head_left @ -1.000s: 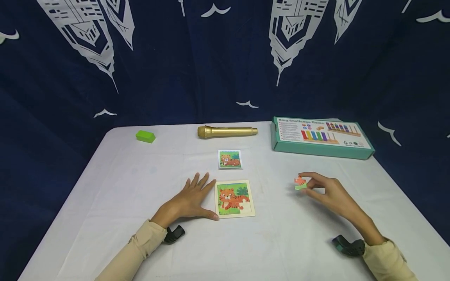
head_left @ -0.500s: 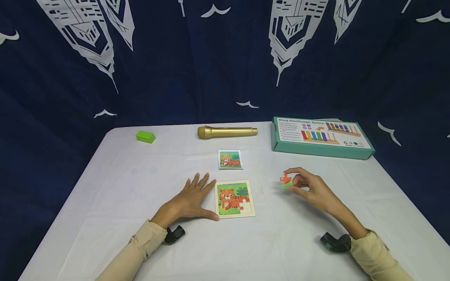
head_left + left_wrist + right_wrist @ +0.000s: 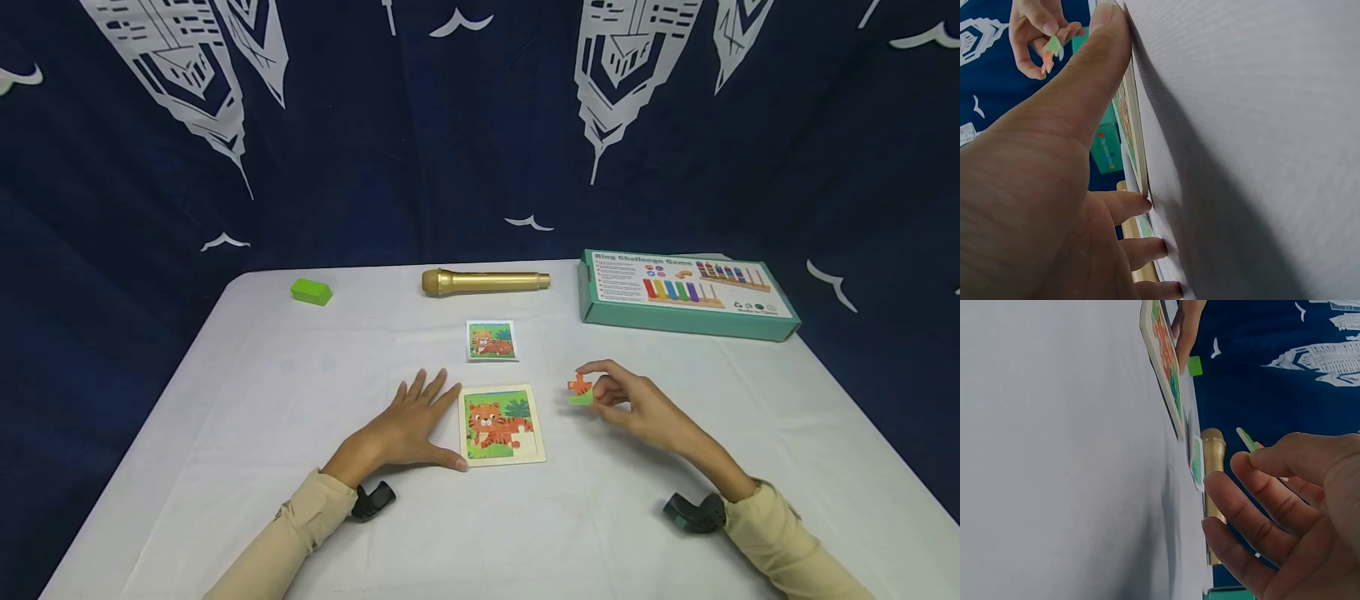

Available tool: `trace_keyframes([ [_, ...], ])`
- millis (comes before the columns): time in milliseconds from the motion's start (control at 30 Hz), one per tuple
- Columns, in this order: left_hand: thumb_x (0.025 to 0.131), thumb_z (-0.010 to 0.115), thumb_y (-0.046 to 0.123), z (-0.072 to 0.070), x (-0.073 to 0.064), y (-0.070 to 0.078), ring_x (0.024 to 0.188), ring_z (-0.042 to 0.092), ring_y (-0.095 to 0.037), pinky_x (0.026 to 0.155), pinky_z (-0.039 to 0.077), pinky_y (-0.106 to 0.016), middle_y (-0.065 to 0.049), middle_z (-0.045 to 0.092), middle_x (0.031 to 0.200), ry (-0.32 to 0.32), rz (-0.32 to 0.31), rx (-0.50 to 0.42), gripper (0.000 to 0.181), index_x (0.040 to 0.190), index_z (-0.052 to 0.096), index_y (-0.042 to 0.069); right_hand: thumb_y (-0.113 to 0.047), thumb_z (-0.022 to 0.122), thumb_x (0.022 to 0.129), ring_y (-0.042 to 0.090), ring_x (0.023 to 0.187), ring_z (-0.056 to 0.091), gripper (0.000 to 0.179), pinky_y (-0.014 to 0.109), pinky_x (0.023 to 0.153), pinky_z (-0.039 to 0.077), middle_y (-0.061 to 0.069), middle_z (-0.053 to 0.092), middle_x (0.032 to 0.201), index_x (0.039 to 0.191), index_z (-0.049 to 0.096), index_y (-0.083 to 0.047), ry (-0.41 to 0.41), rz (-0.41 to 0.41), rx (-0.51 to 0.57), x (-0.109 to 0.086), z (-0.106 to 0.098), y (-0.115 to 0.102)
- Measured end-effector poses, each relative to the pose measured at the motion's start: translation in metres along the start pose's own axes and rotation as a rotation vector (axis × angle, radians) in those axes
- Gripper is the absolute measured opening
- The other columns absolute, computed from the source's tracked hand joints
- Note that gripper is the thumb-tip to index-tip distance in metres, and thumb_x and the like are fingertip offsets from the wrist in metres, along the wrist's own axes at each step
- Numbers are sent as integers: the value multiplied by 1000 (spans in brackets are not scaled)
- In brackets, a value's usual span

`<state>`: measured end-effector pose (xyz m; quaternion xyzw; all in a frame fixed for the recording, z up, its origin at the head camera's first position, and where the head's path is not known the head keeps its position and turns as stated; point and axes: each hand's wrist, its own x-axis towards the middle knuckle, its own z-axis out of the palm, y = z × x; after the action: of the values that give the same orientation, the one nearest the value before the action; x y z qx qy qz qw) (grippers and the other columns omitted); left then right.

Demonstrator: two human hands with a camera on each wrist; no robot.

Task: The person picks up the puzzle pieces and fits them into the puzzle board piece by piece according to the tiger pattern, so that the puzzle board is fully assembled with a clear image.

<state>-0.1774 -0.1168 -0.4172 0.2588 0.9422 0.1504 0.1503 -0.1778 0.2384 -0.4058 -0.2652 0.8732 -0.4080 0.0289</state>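
A square tiger puzzle board [image 3: 537, 450] with a pale wooden frame lies mid-table, a bare gap at the lower right of its picture. My left hand [image 3: 405, 429] spreads its straight fingers on the cloth, thumb and index fingertips right at the board's left edge. To the right of the board, my right hand [image 3: 637, 408] pinches an orange and green puzzle piece [image 3: 580, 388] between thumb and fingers, held above the cloth. In the right wrist view the puzzle piece [image 3: 1247, 439] shows edge-on, mostly hidden behind the thumb.
Behind the board lies a small tiger picture card [image 3: 492, 341]. Farther back are a gold microphone [image 3: 487, 282], a green block [image 3: 311, 292] at the left and a teal game box [image 3: 686, 296] at the right. A dark blue curtain [image 3: 480, 133] hangs behind the white table.
My right hand has moved left toward the board with the puzzle piece, which has turned slightly on the way. The left hand and the board have stayed in place.
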Motion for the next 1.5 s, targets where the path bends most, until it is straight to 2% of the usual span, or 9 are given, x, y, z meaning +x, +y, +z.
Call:
trace_keyframes([
  [200,68,71,70,1,0,0,146,-5,-39,115,4,-58,-15,5,160,1,1,-6,114,154,22,12,7,66,84,18,79,65,50,26,75,51,2,65,83,129,51,-7,-43,6,42,5,8,-4],
  [333,68,71,70,1,0,0,145,-5,-39,115,4,-58,-15,5,160,0,-1,-5,114,154,22,12,5,66,84,16,79,65,48,26,75,51,-1,65,82,128,52,-7,-69,8,55,9,13,-7],
  [500,68,70,71,0,1,-1,145,-6,-39,115,4,-58,-15,4,160,-3,-1,-4,115,154,21,12,1,66,86,13,78,64,46,25,75,52,2,66,83,129,52,-8,-110,-10,75,13,18,-11],
  [667,68,69,71,1,1,-1,145,-5,-40,115,4,-59,-15,5,160,-3,1,1,114,154,21,13,-4,69,86,12,74,61,47,24,70,52,2,66,84,130,52,-8,-143,-21,110,15,24,-13],
  [933,68,70,70,0,1,-1,145,-5,-40,115,4,-59,-16,5,160,3,7,-2,114,154,22,12,-11,73,86,8,68,55,43,22,64,48,-5,62,79,125,55,-14,-201,-47,104,18,33,-13],
  [1233,68,70,71,0,1,-1,145,-5,-40,115,4,-59,-15,4,160,-2,7,3,114,154,21,12,-15,73,86,2,60,45,39,17,54,40,-7,55,73,122,58,-12,-300,-86,116,21,47,-13],
  [1500,68,71,70,-1,1,0,145,-4,-40,115,4,-58,-15,5,160,-1,1,2,114,154,22,12,-18,73,86,0,56,40,38,15,51,33,-10,50,68,121,61,-13,-334,-32,66,22,50,-18],
])
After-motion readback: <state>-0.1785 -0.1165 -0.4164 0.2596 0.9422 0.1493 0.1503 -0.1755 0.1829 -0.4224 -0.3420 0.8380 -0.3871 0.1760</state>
